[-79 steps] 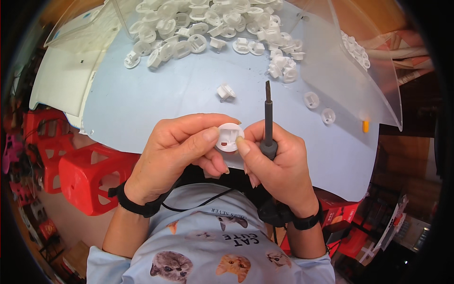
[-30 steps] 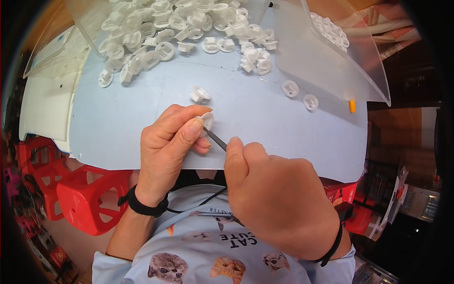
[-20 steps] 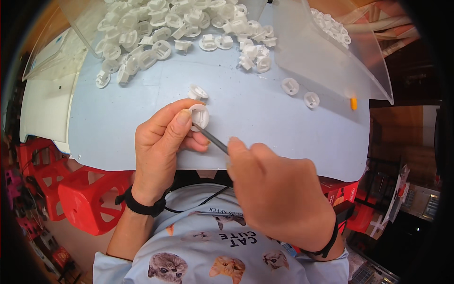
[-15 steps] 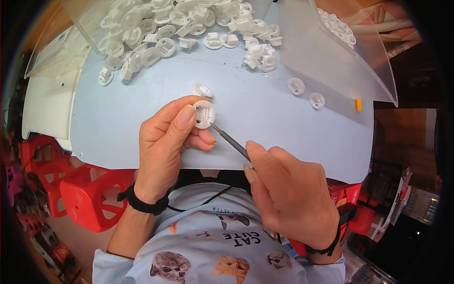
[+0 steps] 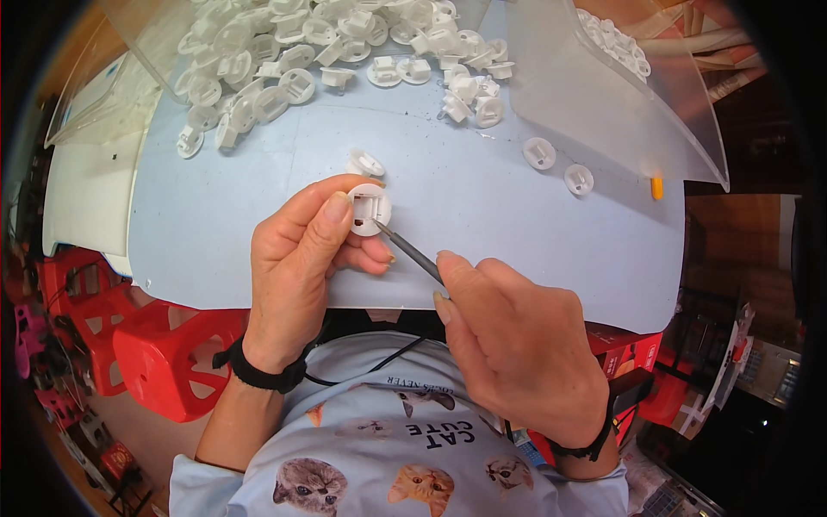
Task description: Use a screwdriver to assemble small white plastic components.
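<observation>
Between thumb and fingers, my left hand (image 5: 297,237) grips a round white plastic piece (image 5: 382,208) with a rectangular recess turned upward. My right hand (image 5: 517,336) is closed around a slim dark grey pointed tool (image 5: 418,255), which looks like tweezers. Its metal tip reaches into the recess, near the lower edge of the opening. Whether the tip grips anything is too small to make out. Just beyond my left fingertips, another round white piece (image 5: 369,164) lies tilted on the blue-grey table (image 5: 482,207).
A large pile of similar white pieces (image 5: 297,86) covers the far side. Two single pieces (image 5: 539,153) lie at the right, near a clear plastic bin (image 5: 620,121) and a small yellow cylinder (image 5: 656,189). Red stools (image 5: 172,362) stand below left.
The tool tip has moved slightly left and up, from the white piece's lower rim into its recess. My right hand shifted left with it; my left hand has hardly moved.
</observation>
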### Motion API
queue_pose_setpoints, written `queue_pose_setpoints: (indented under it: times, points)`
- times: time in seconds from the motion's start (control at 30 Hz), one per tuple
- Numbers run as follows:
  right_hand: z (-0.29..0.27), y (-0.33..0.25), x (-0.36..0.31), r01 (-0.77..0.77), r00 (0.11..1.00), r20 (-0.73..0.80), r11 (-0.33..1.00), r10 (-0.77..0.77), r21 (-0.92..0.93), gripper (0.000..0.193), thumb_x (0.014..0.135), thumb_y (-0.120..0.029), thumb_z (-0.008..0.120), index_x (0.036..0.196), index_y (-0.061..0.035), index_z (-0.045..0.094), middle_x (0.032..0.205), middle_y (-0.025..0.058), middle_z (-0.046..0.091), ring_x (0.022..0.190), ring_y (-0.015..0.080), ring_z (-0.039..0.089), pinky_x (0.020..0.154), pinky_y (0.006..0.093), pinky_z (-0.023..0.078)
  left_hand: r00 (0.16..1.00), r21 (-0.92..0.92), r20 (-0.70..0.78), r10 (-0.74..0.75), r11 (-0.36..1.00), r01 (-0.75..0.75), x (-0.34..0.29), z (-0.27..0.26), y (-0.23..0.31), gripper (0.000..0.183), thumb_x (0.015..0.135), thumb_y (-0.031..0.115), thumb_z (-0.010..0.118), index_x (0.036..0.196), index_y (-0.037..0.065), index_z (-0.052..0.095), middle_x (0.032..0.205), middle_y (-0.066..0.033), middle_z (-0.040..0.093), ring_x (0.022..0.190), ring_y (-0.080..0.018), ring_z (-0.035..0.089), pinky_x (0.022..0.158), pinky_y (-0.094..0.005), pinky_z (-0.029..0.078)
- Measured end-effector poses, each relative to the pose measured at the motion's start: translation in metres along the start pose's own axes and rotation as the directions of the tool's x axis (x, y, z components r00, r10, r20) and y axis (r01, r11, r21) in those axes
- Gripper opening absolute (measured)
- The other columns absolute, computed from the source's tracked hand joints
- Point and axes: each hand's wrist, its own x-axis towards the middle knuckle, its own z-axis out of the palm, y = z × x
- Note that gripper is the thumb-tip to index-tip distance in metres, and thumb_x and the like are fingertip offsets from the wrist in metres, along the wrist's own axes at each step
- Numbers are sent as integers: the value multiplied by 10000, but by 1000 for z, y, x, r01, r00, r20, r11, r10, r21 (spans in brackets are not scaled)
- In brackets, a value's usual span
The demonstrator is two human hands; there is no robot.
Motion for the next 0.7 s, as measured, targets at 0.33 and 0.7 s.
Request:
queue_pose_setpoints:
  times: [0.33,0.7]
  points:
    - [7,-3,0,-11,999,34,997,13,-81,368,789,-47,642,1142,3,553,745,79,512,553,261,524,460,364,407,1000,-7,17,7,1000,-7,-1,-3,-1,339,993,217,486,1176,-54,574,912,-104,650,735,-129,647,675,-235,549]
    - [17,0,4,38,999,6,999,-38,-25,398,775,-29,638,1154,5,523,763,87,499,563,268,537,461,366,410,994,13,-75,75,997,-74,-2,2,-4,352,995,220,479,1182,-66,565,875,-91,636,683,-112,618,644,-230,534]
